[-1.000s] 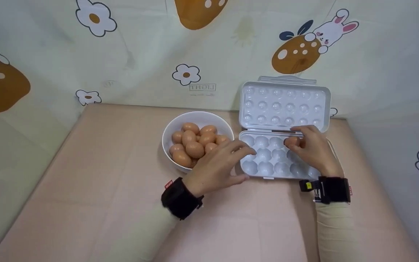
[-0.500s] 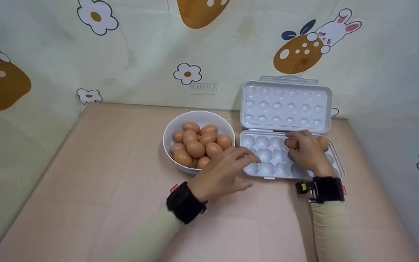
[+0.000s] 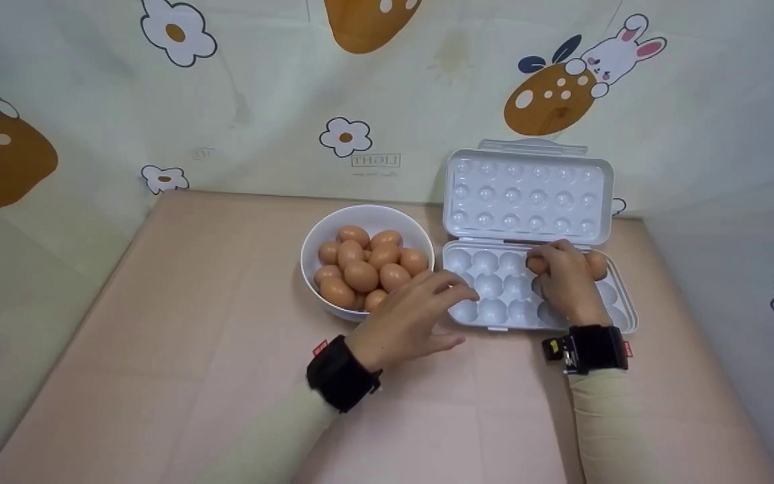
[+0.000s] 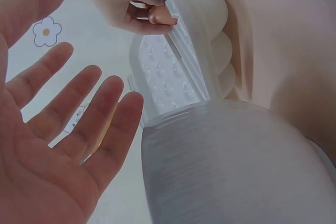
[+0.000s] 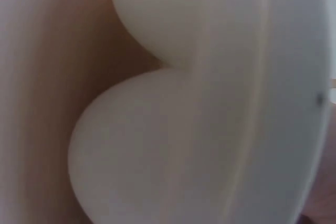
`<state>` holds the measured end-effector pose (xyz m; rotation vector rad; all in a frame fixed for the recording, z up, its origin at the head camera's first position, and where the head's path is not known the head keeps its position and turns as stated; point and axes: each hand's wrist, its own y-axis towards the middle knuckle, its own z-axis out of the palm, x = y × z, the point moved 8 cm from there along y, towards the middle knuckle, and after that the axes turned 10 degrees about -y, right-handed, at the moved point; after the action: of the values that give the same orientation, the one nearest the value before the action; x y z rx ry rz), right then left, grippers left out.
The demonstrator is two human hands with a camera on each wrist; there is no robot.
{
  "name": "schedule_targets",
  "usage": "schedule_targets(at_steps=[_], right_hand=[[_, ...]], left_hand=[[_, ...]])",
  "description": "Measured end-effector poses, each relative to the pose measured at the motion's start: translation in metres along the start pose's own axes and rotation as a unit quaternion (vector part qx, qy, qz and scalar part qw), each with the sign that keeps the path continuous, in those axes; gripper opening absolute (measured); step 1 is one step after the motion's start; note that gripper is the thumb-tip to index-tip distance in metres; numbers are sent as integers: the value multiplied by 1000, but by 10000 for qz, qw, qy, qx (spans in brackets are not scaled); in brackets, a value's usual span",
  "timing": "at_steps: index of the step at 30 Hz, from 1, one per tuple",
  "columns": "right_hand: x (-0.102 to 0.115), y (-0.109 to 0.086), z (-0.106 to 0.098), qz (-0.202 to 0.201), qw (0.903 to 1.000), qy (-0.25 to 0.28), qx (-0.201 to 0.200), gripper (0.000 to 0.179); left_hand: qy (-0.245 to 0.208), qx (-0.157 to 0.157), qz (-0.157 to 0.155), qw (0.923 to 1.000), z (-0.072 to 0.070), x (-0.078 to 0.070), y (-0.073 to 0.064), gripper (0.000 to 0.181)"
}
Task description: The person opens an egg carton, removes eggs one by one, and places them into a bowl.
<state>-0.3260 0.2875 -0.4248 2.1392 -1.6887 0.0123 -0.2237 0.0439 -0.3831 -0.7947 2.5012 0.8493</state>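
Note:
An egg carton (image 3: 489, 285) lies with its lid raised, rows of cups facing up. My right hand (image 3: 567, 286) reaches over its back row and pinches a brown egg (image 3: 536, 264); whether that egg touches the cup I cannot tell. The left wrist view shows the same egg (image 4: 161, 15) between thumb and fingers. Just right of the hand, a second egg (image 3: 596, 265) sits in the back row. My left hand (image 3: 410, 319) hovers at the bowl's front right, holding nothing, its fingers spread in the left wrist view. Part of the carton is hidden under my right hand.
Left of the carton stands a white bowl (image 3: 313, 269) with several brown eggs (image 3: 361, 276). The carton lid (image 3: 528, 198) leans up near the patterned backdrop (image 3: 259, 101). A pinkish cloth (image 3: 179, 376) covers the table. The carton's rounded underside (image 5: 136, 150) fills the right wrist view.
My right hand and wrist have shifted left, uncovering the second egg, while the pinched egg stays at about the same place. My left hand has moved slightly down and right, uncovering more eggs.

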Motion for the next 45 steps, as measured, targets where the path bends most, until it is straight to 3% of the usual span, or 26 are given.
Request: schedule_targets(at_steps=[9, 13, 17, 23, 27, 33, 40, 45], right_hand=[[-4, 1, -6, 96, 9999, -54, -127, 33], [1, 1, -20, 66, 9990, -107, -433, 28], [17, 2, -40, -136, 9965, 264, -785, 31], [53, 0, -67, -337, 9891, 1131, -877, 38], [81, -5, -75, -477, 9817, 1708, -695, 39], [121, -13, -71, -760, 9611, 2654, -121, 37], [156, -19, -53, -1137, 9414, 3153, 366, 36], [165, -22, -47, -1227, 9329, 3349, 497, 37]], left_hand=[[25, -131, -142, 9998, -10, 5, 0, 50], [100, -339, -164, 9992, -20, 8, -1, 50], [164, -559, -171, 9982, -31, 11, -1, 50], [152, -971, -223, 9949, -48, 16, -2, 52], [47, -1168, -243, 9929, -54, 16, -2, 53], [-107, -1240, -250, 9919, -56, 15, -2, 56], [-139, -1246, -50, 9921, -56, 9, 0, 49], [-105, -1294, 86, 9915, -59, 6, -1, 43]])
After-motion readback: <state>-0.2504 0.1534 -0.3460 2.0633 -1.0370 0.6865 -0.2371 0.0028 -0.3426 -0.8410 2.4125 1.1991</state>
